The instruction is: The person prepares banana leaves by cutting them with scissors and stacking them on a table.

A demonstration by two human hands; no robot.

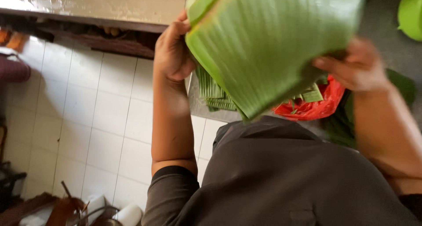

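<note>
So I've got the big banana leaf (272,45) pinched between both hands right now, up in front of my chest. My left hand (172,52) is clamped on the leaf's left edge, fingers curled over the pale yellowish rim, and my right hand (358,67) grips the lower right side, a bit blurry there, so I can't say exactly how the fingers sit. The leaf's ribs run from upper right down toward lower left, so the long way lies slanted between my hands, with the left hand sitting higher. Just under it there's a stack of cut leaf strips (213,94) on the counter, and a red plastic bag (314,105) holding more strips, nearer my right hand.
</note>
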